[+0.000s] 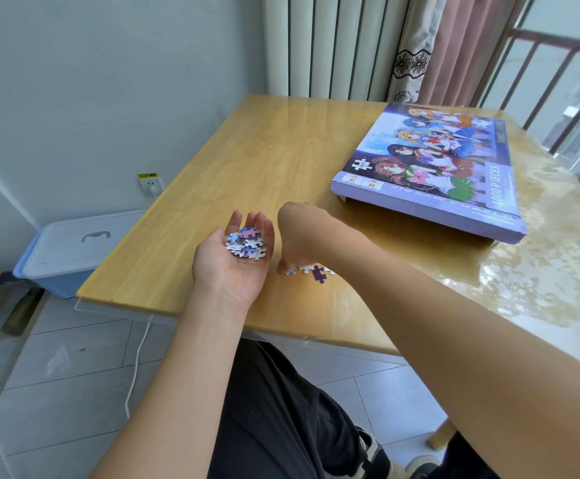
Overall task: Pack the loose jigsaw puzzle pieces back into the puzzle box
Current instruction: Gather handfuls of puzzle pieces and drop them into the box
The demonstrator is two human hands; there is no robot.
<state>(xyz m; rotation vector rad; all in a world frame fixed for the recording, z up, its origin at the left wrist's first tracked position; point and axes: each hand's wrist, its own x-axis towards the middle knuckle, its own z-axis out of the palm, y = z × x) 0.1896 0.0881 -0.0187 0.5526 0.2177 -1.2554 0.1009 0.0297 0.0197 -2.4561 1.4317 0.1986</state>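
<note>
Centre frame, the left hand (238, 252) lies open, palm up, cradling gathered pieces (246, 243). The right hand (297, 236) reaches down to the loose pieces (312, 270); its fingertips are hidden, so any grip is unclear. Keep the palm level, then carry everything to the box (433, 167), upper right.

Closed puzzle box (433, 171) lies flat; loose pieces (316, 270) nearby.

Wooden table (264, 160), glossy, set in a corner against a pale wall (109, 81) and white radiator (326, 43). Pink curtain (454, 46) and railed window (564, 81) at right, daylight glaring on the tabletop. Grey tiled floor (74, 368); lidded blue bin (74, 250) below a wall socket (151, 184).
</note>
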